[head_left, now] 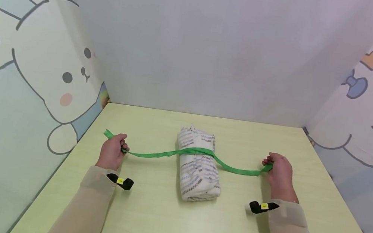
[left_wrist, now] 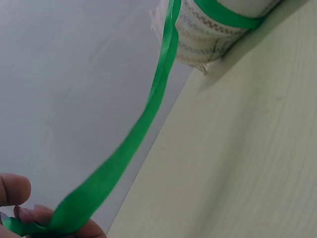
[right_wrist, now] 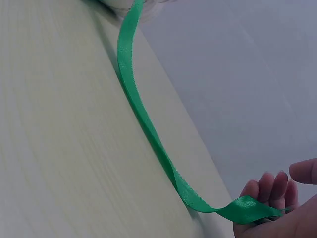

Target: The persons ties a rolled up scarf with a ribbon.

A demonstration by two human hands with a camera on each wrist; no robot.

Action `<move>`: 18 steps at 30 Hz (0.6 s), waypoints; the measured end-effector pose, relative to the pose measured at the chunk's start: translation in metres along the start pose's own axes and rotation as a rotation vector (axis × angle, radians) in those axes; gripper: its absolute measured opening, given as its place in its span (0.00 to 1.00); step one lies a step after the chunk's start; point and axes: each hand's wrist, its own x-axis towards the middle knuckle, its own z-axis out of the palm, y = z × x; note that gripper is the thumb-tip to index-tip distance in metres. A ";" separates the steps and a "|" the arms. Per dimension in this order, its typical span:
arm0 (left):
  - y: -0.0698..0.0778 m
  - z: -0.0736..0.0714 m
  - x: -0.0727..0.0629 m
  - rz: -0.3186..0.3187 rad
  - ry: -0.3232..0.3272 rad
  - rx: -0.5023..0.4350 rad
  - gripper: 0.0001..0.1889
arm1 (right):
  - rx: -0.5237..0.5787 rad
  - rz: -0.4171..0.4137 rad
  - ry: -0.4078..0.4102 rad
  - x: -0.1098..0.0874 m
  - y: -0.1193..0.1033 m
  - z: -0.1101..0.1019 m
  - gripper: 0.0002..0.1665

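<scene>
A rolled cloth bundle [head_left: 198, 181], white with rows of small grey, brown and blue marks, lies lengthwise on the table. Around its middle passes a green ribbon [head_left: 198, 151], whose two tails stretch out to either side. My left hand [head_left: 112, 150] grips the left tail, and a short end sticks out beyond the fist. On the other side my right hand [head_left: 280, 174] holds the right tail in curled fingers; this tail sags and twists near the hand. In the right wrist view the ribbon [right_wrist: 245, 209] runs into the palm, with the thumb apart from the fingers.
The pale wooden table [head_left: 149, 218] ends at a plain light wall [head_left: 205, 58] behind the bundle. Side walls carry cartoon prints, a rabbit [head_left: 54, 55] at left and a pink-cheeked figure [head_left: 358, 121] at right. Small black cameras sit on both beige sleeves [head_left: 292, 228].
</scene>
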 end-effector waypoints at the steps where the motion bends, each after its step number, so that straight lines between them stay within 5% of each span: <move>1: 0.000 -0.001 -0.001 0.032 0.019 0.064 0.10 | -0.033 -0.010 0.004 0.000 0.001 0.000 0.10; 9: 0.004 -0.011 -0.009 0.248 0.160 0.623 0.17 | -0.444 -0.175 0.002 -0.007 0.004 0.007 0.12; 14: 0.003 -0.005 -0.013 0.344 0.149 0.731 0.20 | -0.622 -0.273 -0.011 -0.018 0.002 0.022 0.21; 18: -0.002 0.011 -0.016 0.408 0.076 0.793 0.21 | -0.753 -0.347 -0.086 -0.027 0.003 0.035 0.26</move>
